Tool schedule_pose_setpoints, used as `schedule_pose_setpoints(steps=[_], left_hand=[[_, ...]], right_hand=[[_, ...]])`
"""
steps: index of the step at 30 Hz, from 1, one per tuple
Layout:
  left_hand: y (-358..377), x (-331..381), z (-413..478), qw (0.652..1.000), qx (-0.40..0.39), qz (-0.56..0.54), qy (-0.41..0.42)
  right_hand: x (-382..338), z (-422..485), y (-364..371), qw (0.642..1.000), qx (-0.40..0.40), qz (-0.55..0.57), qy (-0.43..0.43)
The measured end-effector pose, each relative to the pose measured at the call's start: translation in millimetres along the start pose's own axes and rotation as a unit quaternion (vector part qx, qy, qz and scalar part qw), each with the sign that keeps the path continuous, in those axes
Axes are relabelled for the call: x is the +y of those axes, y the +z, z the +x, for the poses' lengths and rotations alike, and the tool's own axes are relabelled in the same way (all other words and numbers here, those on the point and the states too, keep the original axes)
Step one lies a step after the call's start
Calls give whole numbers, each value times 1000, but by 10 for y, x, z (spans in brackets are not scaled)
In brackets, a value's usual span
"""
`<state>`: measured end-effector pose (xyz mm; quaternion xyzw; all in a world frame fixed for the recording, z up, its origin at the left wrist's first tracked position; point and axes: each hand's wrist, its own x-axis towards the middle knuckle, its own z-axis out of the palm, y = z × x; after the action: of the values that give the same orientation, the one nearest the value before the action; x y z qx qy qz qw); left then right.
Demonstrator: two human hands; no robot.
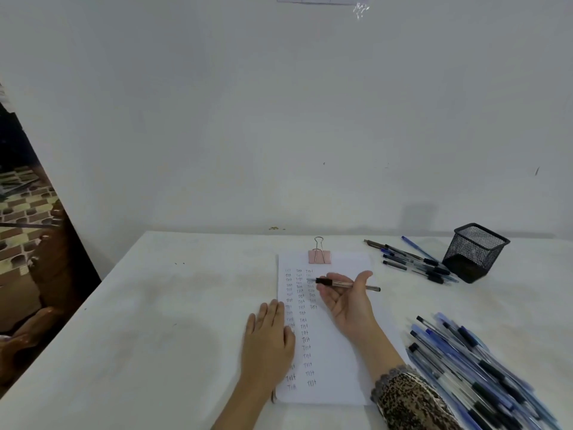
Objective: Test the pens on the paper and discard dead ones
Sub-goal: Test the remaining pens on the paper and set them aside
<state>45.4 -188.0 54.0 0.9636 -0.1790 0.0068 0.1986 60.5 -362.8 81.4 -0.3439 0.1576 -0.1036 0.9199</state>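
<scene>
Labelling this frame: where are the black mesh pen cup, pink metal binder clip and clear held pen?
black mesh pen cup (469,259): head view, front mesh wall.
pink metal binder clip (319,257): head view, pink body.
clear black-grip pen (324,281): head view, black grip.

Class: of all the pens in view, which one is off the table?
The clear pen in the right hand, above the paper; the rest lie in a far pile and a near pile.

The right arm carries a long sleeve (412,401) in a speckled tan, brown and black animal print. It ends above the wrist in a grey lace cuff (391,377) with a scalloped edge. The left forearm (238,408) is uncovered. The left hand (268,339) and right hand (348,305) are bare.
</scene>
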Motion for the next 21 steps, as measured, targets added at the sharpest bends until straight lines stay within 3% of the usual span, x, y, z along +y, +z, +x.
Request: schedule_pose_setpoints(steps=[3,5,10,21], left_hand=[[4,2,8,1000,-4,5,-1],[5,14,4,1000,-1,11,0],[14,20,12,1000,0,6,-5],[0,42,12,1000,-14,18,-10]], right_hand=[[28,-32,42,999,6,-26,-30],[43,-49,36,992,-5,-102,-72],[185,-55,27,911,12,-362,-196],[225,-127,129,886,8,-425,-184]])
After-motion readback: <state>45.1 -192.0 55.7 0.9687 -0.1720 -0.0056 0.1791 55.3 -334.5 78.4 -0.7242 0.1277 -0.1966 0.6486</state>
